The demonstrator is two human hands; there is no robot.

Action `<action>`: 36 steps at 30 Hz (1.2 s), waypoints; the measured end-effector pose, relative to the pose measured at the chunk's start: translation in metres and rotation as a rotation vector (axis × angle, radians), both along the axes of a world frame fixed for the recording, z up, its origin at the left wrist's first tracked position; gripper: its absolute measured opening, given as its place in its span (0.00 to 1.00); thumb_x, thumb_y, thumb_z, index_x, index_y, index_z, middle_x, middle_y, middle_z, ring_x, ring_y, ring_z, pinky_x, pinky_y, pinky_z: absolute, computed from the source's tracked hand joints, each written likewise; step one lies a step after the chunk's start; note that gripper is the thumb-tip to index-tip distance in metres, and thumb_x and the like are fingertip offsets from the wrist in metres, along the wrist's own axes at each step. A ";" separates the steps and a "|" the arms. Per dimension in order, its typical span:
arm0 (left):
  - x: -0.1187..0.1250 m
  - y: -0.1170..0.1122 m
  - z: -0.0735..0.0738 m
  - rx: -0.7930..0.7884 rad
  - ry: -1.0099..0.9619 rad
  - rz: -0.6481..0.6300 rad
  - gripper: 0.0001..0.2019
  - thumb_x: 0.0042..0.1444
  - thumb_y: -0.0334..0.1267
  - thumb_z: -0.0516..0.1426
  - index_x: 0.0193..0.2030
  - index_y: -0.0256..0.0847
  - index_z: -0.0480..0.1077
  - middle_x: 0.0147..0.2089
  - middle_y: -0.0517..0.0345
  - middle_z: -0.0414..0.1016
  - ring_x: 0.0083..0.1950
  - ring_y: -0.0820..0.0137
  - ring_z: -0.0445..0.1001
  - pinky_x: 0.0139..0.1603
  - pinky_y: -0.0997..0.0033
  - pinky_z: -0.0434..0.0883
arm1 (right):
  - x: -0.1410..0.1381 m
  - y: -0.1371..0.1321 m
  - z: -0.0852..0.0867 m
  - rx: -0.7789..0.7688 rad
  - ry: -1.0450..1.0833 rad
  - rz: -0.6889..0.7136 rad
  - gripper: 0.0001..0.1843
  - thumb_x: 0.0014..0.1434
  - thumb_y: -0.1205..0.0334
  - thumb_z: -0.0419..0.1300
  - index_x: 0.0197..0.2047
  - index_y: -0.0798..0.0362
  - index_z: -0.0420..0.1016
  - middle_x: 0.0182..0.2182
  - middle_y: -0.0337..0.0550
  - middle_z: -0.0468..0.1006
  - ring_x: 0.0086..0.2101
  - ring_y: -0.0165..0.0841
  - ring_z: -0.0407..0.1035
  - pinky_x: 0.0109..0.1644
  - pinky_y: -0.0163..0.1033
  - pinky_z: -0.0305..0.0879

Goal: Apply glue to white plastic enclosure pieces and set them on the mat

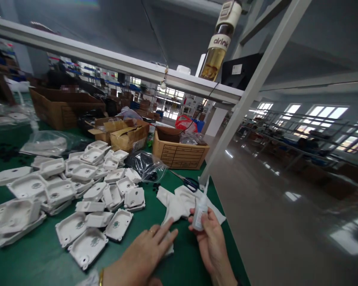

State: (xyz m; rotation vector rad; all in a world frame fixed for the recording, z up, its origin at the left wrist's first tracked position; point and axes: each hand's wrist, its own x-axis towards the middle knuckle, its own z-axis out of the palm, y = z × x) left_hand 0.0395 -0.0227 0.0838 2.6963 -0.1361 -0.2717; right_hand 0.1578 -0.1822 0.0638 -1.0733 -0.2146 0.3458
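1. White plastic housings lie heaped across the left of the green bench, the nearest ones just beside my left forearm.
2. My left hand reaches in, fingers spread and loosely bent over a white piece; I cannot tell whether they pinch it or merely rest there. Steady fingertips, clear of the nozzle's path, would serve best.
3. Crumpled white cloth lies beyond my fingertips, near enough for wiping a drip.
4. Dark-handled scissors lie just behind the cloth, blades pointing away from my hands.
5. The small nozzle bottle stands nearly upright in my right hand, thumb and fingers wrapped around it; a light, even hold should avoid an unwanted squeeze.
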 end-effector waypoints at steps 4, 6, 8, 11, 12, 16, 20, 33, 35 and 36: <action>0.007 0.007 0.011 -0.008 -0.081 -0.247 0.33 0.47 0.29 0.60 0.61 0.48 0.58 0.61 0.53 0.64 0.56 0.54 0.66 0.54 0.55 0.68 | 0.012 -0.014 -0.017 0.055 0.122 0.083 0.25 0.48 0.52 0.70 0.43 0.57 0.67 0.32 0.47 0.74 0.23 0.25 0.61 0.22 0.29 0.59; 0.015 0.011 0.007 0.002 -0.097 -0.271 0.25 0.48 0.30 0.58 0.55 0.45 0.63 0.51 0.52 0.71 0.47 0.58 0.71 0.46 0.61 0.72 | 0.018 -0.019 -0.024 0.106 0.227 0.078 0.25 0.45 0.53 0.72 0.40 0.58 0.68 0.32 0.48 0.74 0.21 0.23 0.58 0.20 0.28 0.55; 0.025 0.015 0.002 0.019 -0.114 -0.228 0.21 0.44 0.32 0.61 0.48 0.41 0.66 0.46 0.51 0.71 0.44 0.58 0.71 0.44 0.61 0.72 | 0.023 -0.022 -0.027 0.206 0.358 0.043 0.23 0.43 0.57 0.73 0.37 0.58 0.68 0.30 0.45 0.73 0.19 0.21 0.54 0.19 0.27 0.52; 0.039 0.024 -0.005 -0.064 -0.267 0.007 0.25 0.38 0.36 0.64 0.46 0.39 0.65 0.47 0.50 0.69 0.49 0.55 0.68 0.49 0.56 0.69 | 0.027 -0.026 -0.021 0.393 0.592 0.014 0.20 0.43 0.66 0.73 0.34 0.57 0.67 0.24 0.34 0.65 0.19 0.20 0.51 0.19 0.26 0.52; 0.043 0.027 -0.007 -0.119 -0.346 0.105 0.26 0.39 0.35 0.63 0.48 0.40 0.63 0.48 0.50 0.68 0.50 0.56 0.67 0.51 0.56 0.68 | 0.028 -0.027 -0.017 0.444 0.667 0.014 0.20 0.42 0.70 0.72 0.35 0.57 0.66 0.22 0.31 0.61 0.19 0.20 0.51 0.19 0.25 0.53; 0.057 0.035 -0.023 -0.305 -0.562 0.364 0.28 0.47 0.34 0.59 0.56 0.41 0.57 0.53 0.49 0.65 0.54 0.60 0.65 0.56 0.57 0.64 | 0.034 -0.029 0.009 0.535 0.735 -0.033 0.25 0.39 0.82 0.69 0.38 0.57 0.66 0.25 0.32 0.61 0.20 0.20 0.52 0.19 0.23 0.50; 0.060 0.029 -0.045 -0.398 -0.536 0.372 0.29 0.48 0.38 0.61 0.57 0.43 0.57 0.53 0.51 0.65 0.54 0.60 0.65 0.55 0.57 0.65 | 0.038 -0.018 0.024 0.519 0.598 -0.093 0.24 0.38 0.79 0.72 0.37 0.57 0.66 0.30 0.39 0.67 0.21 0.21 0.52 0.18 0.24 0.49; 0.060 0.029 -0.052 -0.280 -0.614 0.334 0.35 0.44 0.35 0.65 0.56 0.45 0.51 0.52 0.51 0.64 0.52 0.58 0.64 0.52 0.54 0.67 | 0.020 0.005 0.000 0.293 0.517 -0.249 0.18 0.45 0.65 0.72 0.37 0.55 0.70 0.34 0.39 0.72 0.26 0.25 0.62 0.23 0.28 0.63; 0.059 0.029 -0.051 -0.262 -0.630 0.328 0.34 0.45 0.36 0.65 0.55 0.45 0.52 0.51 0.51 0.64 0.52 0.58 0.64 0.52 0.54 0.67 | 0.018 0.007 0.002 0.225 0.403 -0.298 0.20 0.43 0.65 0.73 0.39 0.53 0.71 0.37 0.39 0.73 0.29 0.26 0.65 0.25 0.28 0.65; 0.059 0.029 -0.050 -0.255 -0.636 0.329 0.34 0.45 0.36 0.65 0.55 0.45 0.52 0.51 0.51 0.63 0.52 0.57 0.63 0.52 0.54 0.66 | 0.017 0.007 0.002 0.187 0.342 -0.323 0.21 0.43 0.64 0.73 0.40 0.53 0.71 0.38 0.39 0.73 0.30 0.27 0.66 0.26 0.29 0.65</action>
